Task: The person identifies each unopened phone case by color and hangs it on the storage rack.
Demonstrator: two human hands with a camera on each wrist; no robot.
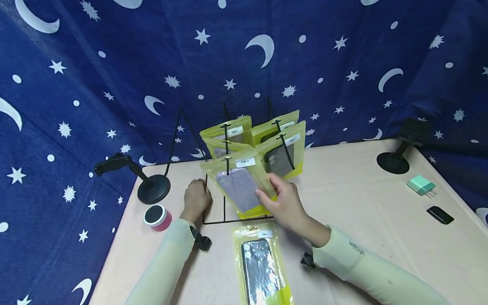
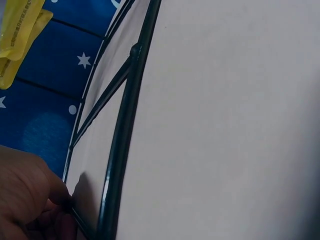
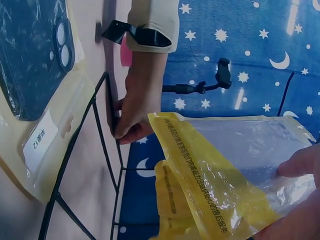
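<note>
My left hand (image 1: 197, 198) grips the lower left side of a black wire display rack (image 1: 218, 222); in the left wrist view its fingertips pinch the thin wire (image 2: 102, 102). With thumb and fingers, my right hand (image 1: 287, 205) holds the right edge of a yellow-edged clear pouch with a lilac phone case (image 1: 238, 186). That pouch hangs at the front of the rack's left hook, its lower end tilted toward me. Other pouched phone cases hang behind it and on the right hook (image 1: 286, 151). A pouched dark phone case (image 1: 261, 268) lies flat before the rack.
At left stand a black phone stand (image 1: 153, 189) and a pink jar with a dark-topped lid (image 1: 157, 217). Another black stand (image 1: 393, 163), a teal plug adapter (image 1: 421, 185) and a small black object (image 1: 440, 214) are at right. A starry blue cloth (image 1: 326, 91) hangs behind.
</note>
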